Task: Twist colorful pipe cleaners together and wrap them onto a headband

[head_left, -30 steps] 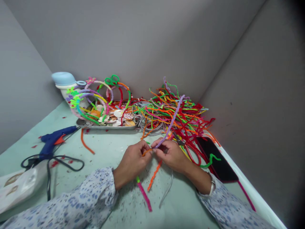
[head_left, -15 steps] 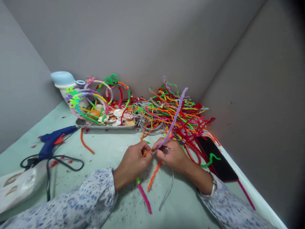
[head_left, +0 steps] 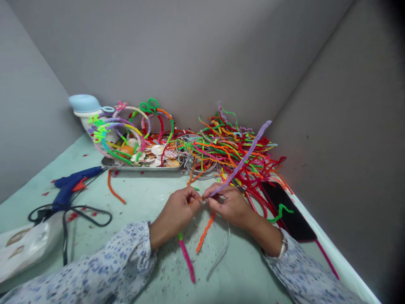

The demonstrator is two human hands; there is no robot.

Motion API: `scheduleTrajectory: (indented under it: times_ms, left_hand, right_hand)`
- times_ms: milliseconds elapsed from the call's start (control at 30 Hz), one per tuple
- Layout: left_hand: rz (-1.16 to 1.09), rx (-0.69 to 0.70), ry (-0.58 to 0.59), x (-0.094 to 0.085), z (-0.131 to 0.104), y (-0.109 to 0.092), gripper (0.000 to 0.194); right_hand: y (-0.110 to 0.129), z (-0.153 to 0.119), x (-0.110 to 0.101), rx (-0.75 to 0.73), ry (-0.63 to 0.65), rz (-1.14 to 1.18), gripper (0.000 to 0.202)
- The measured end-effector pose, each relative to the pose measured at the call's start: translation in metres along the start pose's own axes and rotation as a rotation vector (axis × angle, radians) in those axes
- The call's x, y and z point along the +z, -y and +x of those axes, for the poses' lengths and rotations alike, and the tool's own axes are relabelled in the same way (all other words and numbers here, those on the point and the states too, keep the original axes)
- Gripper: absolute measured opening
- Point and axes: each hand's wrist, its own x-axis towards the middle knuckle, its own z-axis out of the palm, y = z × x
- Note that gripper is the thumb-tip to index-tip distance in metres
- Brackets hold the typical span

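Observation:
My left hand [head_left: 176, 211] and my right hand [head_left: 228, 205] meet fingertip to fingertip over the pale green table [head_left: 142, 198]. Between them they pinch a thin grey headband [head_left: 221, 253] with pipe cleaners wound on it. A purple pipe cleaner [head_left: 245, 156] rises from my right fingers up and to the right. An orange pipe cleaner [head_left: 204, 233] hangs below my hands, and a pink one with a green tip [head_left: 186, 258] trails from under my left hand.
A heap of coloured pipe cleaners [head_left: 234, 154] lies behind my hands. A metal tray [head_left: 142, 167] holds shells and decorated headbands [head_left: 126, 126]. A blue glue gun [head_left: 71, 185] with its black cord lies at left, a dark phone [head_left: 286, 209] at right. Grey walls enclose the corner.
The free end of the purple pipe cleaner has swung to the right and lower. Both hands stayed almost in place; the pink piece shifted slightly left.

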Motion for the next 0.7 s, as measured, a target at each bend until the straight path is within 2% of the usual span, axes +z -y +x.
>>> scheduleTrajectory:
  times_ms: [100, 233, 500, 700]
  left_hand:
    - [-0.153, -0.085, 0.034, 0.000, 0.001, -0.003, 0.015]
    - [-0.341, -0.231, 0.127, 0.000, -0.001, -0.009, 0.017]
    - [-0.429, -0.282, 0.172, -0.001, 0.000, -0.013, 0.011]
    - [-0.406, -0.299, 0.171, 0.001, 0.001, -0.009, 0.011]
  right_hand:
    - [-0.003, -0.001, 0.001, 0.035, -0.008, 0.018, 0.018]
    - [-0.007, -0.003, 0.004, 0.002, -0.030, -0.007, 0.020]
    - [-0.005, -0.003, 0.006, -0.142, -0.074, -0.055, 0.016]
    - [-0.003, -0.003, 0.007, -0.113, -0.046, -0.069, 0.018]
